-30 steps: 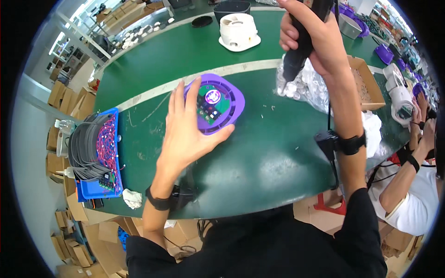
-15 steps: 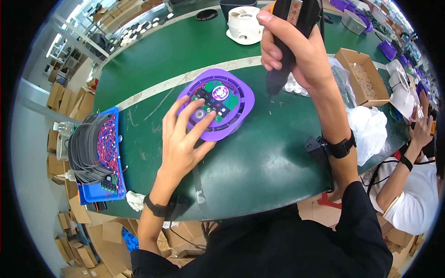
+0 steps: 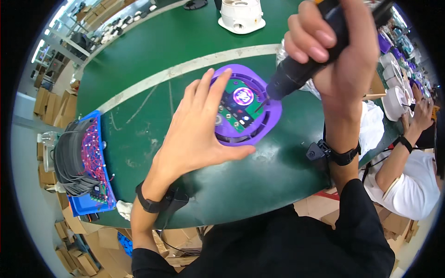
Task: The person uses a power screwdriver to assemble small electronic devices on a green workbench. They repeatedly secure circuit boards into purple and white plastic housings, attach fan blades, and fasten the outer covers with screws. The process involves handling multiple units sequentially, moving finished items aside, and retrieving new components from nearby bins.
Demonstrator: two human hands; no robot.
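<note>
Driver point(image 3: 296, 74): right hand point(image 3: 338, 51) wrapped around it, tip down-left onto board point(image 3: 237, 104). Left hand point(image 3: 197, 134) fingers spread, steadying purple housing point(image 3: 259, 127). Blue tray point(image 3: 90, 194) left.

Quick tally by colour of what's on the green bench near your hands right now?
Purple: 1, round housing under left hand
Green: 1, circuit board inside it
Black: 1, power screwdriver in right hand
Blue: 1, tray of wires
White: 1, round housing
Total: 5

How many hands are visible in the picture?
3: left hand pressing on the purple housing; right hand gripping the electric screwdriver; a co-worker's hand at the right. Others may be hidden.
</note>
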